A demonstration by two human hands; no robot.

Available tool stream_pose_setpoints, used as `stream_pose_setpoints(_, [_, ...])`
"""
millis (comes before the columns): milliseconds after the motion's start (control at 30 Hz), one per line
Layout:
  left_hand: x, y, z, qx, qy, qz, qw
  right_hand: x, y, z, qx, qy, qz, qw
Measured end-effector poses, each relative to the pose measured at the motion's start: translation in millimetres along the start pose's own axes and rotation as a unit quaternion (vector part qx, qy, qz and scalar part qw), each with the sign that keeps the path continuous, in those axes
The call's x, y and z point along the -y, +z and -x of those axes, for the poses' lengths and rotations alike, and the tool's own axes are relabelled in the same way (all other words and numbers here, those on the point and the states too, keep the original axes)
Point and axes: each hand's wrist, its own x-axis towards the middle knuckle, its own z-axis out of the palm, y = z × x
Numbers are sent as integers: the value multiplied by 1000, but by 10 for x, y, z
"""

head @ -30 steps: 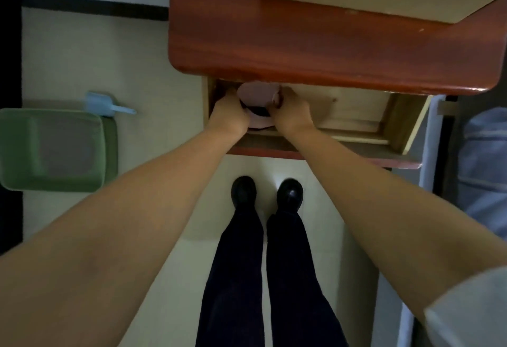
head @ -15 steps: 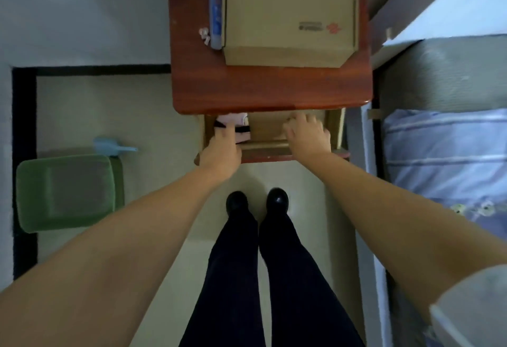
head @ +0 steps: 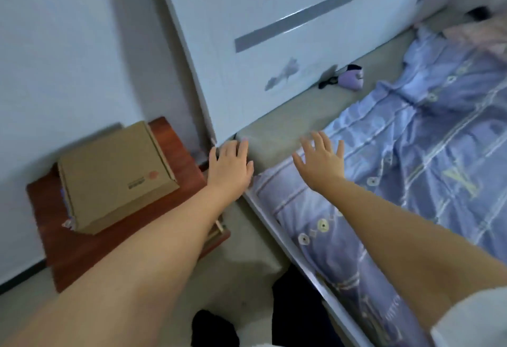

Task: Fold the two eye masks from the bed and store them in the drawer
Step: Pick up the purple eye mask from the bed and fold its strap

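Observation:
A purple eye mask with a black strap lies on the beige mattress against the white headboard, far from both hands. My left hand hovers empty, fingers apart, over the near corner of the bed. My right hand is spread open and empty above the edge of the blue patterned quilt. The red-brown nightstand stands at the left; its drawer shows only as a sliver at its front. The pink mask is out of sight.
A cardboard box sits on the nightstand top. A pink cloth lies at the far right of the bed. My dark trouser legs and a shoe stand on the floor between nightstand and bed frame.
Both hands have left the drawer, where the pink mask went in, and swung right over the bed corner. My view has lifted from the nightstand and floor to the bed.

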Motion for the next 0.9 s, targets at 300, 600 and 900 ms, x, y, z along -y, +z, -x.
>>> stream_pose_setpoints(300, [-1953, 314, -1628, 76, 65, 41, 994, -2184, -48, -778, 40, 116, -10, 992])
stream_pose_setpoints(600, [-2466, 1050, -3215, 150, 96, 37, 983, -2943, 932, -1817, 120, 206, -89, 967])
stream_pose_setpoints(900, [-3048, 1977, -5220, -33, 26, 121, 992, -2989, 2223, -2030, 21, 274, -108, 955])
